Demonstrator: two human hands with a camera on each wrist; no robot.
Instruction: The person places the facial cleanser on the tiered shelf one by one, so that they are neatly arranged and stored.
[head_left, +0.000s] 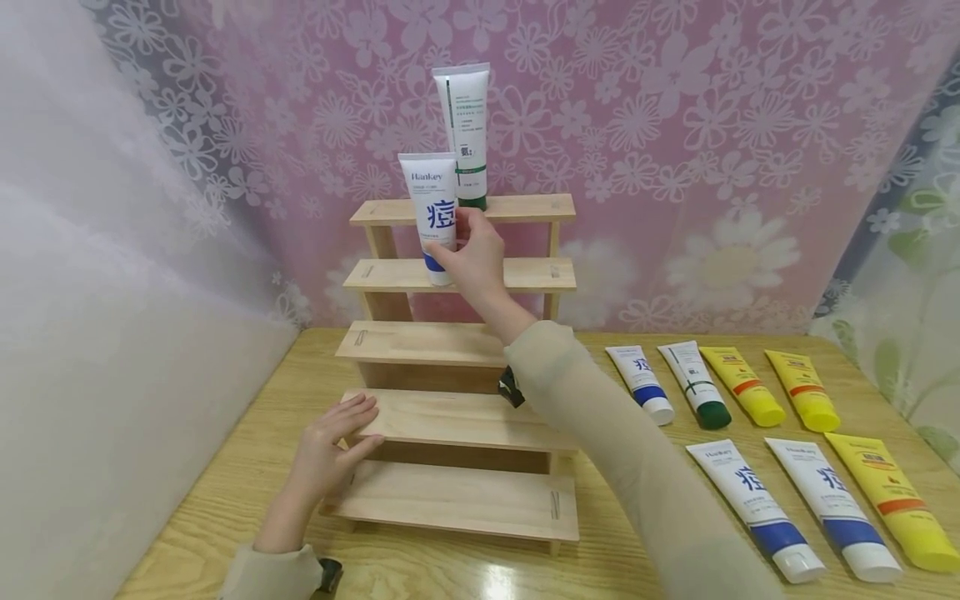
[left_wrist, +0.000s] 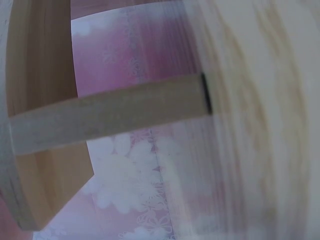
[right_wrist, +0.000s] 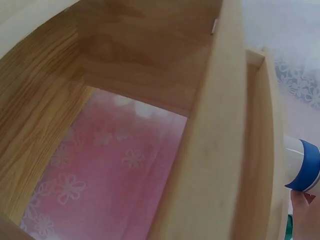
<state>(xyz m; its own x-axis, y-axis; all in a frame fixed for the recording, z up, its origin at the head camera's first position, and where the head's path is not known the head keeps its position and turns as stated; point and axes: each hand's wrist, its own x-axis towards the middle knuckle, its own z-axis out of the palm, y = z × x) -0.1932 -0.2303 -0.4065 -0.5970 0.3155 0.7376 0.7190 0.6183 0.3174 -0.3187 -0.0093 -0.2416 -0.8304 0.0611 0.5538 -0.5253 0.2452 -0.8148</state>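
My right hand (head_left: 480, 254) pinches a white squeeze tube with blue lettering and a blue band (head_left: 429, 187) near its lower end, thumb in front. The tube is upright, cap down, in front of the second shelf from the top; whether the cap touches that shelf I cannot tell. In the right wrist view the blue-banded end (right_wrist: 304, 166) shows at the right edge beside the fingers. Behind it, a taller white tube with a green cap (head_left: 471, 125) stands on the top shelf (head_left: 525, 207). My left hand (head_left: 330, 442) rests on the left end of a lower shelf (head_left: 450, 421) of the stepped wooden rack, fingers extended.
On the table (head_left: 247, 467), right of the rack, lie several tubes in two rows: white-and-blue ones (head_left: 753, 504), a white one with a green cap (head_left: 696, 383) and yellow ones (head_left: 888, 500). A flowered pink curtain (head_left: 637, 167) hangs behind, a pale cloth (head_left: 135, 292) at left.
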